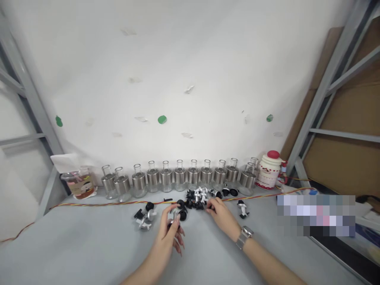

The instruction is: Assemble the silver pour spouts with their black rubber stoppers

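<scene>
Taking the pile of small parts (198,194) as the middle of a clock, the left hand (165,229) is at eight o'clock, its fingers bent around a small plug (173,224), which shows a dark rounded end and a pale, shiny part; motion blur softens its outline. The right hand (223,217) is at four o'clock, thumb and fingers drawn narrow at the pile's edge; I cannot tell whether they grip anything. A watch (247,232) with a metal band circles that wrist.

The pile mixes smooth black discs, knobby black bits and glossy silver-white pieces. A smaller cluster (144,221) of the same kind lies between eight and nine o'clock, and a single loose piece (242,208) sits just past three.

A row of clear glass bottles (179,174) stands upright from nine o'clock through twelve to past two, each narrow-necked, with a brushed-metal collar around its body. Beyond the row's nine o'clock end is a see-through cup (79,189) in a paper sleeve; at its other end, a rounded cream jar (268,174) with a red knob. A red-and-yellow twisted wire (89,204) crosses the matte grey table (74,241).
</scene>
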{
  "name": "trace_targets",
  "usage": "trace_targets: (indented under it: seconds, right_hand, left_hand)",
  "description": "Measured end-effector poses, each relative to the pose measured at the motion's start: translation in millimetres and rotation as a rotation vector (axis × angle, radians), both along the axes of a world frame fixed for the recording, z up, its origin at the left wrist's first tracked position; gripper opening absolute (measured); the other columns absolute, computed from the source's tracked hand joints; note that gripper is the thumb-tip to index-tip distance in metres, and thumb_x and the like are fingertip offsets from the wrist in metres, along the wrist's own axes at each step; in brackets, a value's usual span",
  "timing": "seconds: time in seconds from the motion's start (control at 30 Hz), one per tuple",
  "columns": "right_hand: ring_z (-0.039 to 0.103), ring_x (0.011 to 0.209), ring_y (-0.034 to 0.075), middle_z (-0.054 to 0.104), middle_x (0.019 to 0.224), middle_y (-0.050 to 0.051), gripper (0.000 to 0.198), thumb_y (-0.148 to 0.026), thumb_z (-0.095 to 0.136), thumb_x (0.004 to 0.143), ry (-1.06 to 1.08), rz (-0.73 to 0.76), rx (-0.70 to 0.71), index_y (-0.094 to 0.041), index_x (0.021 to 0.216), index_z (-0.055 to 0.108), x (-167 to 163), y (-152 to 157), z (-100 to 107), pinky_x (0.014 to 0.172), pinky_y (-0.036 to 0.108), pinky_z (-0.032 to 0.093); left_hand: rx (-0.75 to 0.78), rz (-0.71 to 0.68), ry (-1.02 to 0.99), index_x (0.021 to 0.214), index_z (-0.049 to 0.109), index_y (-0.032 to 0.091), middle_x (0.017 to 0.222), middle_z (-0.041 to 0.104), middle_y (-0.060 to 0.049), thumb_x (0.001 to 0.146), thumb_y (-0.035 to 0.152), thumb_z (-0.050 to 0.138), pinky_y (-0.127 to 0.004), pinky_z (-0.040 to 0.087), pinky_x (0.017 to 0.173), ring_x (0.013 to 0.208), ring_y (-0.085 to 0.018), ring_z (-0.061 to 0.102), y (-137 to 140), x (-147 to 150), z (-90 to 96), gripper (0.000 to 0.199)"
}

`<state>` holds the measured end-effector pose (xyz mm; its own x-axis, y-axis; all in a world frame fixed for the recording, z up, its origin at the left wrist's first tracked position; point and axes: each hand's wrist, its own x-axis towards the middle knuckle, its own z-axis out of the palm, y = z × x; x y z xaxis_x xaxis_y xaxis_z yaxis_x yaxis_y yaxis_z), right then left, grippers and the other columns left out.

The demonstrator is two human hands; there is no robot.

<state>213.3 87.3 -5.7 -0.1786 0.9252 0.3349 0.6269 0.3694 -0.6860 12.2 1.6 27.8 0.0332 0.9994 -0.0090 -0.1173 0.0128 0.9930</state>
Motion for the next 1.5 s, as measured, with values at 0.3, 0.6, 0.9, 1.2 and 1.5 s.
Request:
trace_targets:
  seconds: [0.3, 0.6, 0.9, 1.2, 1.5]
  right_hand:
    - [0.051, 0.068, 0.018, 0.054, 0.070, 0.002, 0.006, -0.022, 0.047, 0.073, 0.174, 0.013, -0.017, -0.020, 0.073, 0.052, -3.4, 1.3, 3.4, 0.065, 0.029, 0.038]
    - [0.057, 0.058, 0.015, 0.067, 0.072, 0.007, 0.031, -0.045, 0.052, 0.073, 0.472, 0.188, -0.227, -0.015, 0.075, 0.059, -29.9, -32.7, 34.0, 0.055, 0.027, 0.045]
    - [0.062, 0.069, 0.017, 0.069, 0.072, 0.004, 0.016, -0.032, 0.067, 0.066, 0.854, 0.429, -0.491, -0.017, 0.071, 0.063, -54.1, -64.6, 35.4, 0.064, 0.027, 0.046]
    - [0.061, 0.074, 0.019, 0.069, 0.079, 0.005, 0.014, -0.030, 0.068, 0.064, 0.768, 0.367, -0.413, -0.017, 0.070, 0.066, -53.5, -67.0, 33.0, 0.069, 0.029, 0.046]
    - [0.059, 0.063, 0.016, 0.066, 0.064, 0.001, 0.013, -0.030, 0.069, 0.062, 0.779, 0.315, -0.446, -0.018, 0.064, 0.064, -52.9, -64.3, 35.0, 0.061, 0.025, 0.045]
  left_hand:
    - [0.044, -0.046, 0.032, 0.094, 0.050, 0.015, 0.078, 0.049, -0.003, 0.069, 0.046, 0.056, -0.024, 0.047, 0.041, 0.066, -0.016, 0.055, 4.8, 0.4, -14.8, 0.040]
    - [0.232, -0.133, 0.437, 0.075, 0.060, 0.015, 0.071, 0.049, -0.001, 0.081, 0.037, 0.044, -0.020, 0.043, 0.054, 0.062, -0.012, 0.050, -9.2, 2.3, -7.6, 0.028]
    - [0.167, -0.171, 0.596, 0.057, 0.054, 0.015, 0.049, 0.042, 0.005, 0.075, 0.035, 0.052, -0.018, 0.031, 0.038, 0.040, -0.007, 0.042, -11.1, 7.2, -16.0, 0.027]
    - [0.104, -0.241, 0.272, 0.105, 0.039, 0.019, 0.070, 0.058, 0.002, 0.076, 0.034, 0.051, -0.018, 0.041, 0.034, 0.038, -0.009, 0.053, -9.7, 7.1, -30.4, 0.035]
    - [0.085, -0.224, 0.145, 0.102, 0.028, 0.023, 0.065, 0.053, 0.006, 0.076, 0.037, 0.053, -0.017, 0.043, 0.034, 0.036, -0.007, 0.051, -12.2, 10.3, -25.5, 0.039]
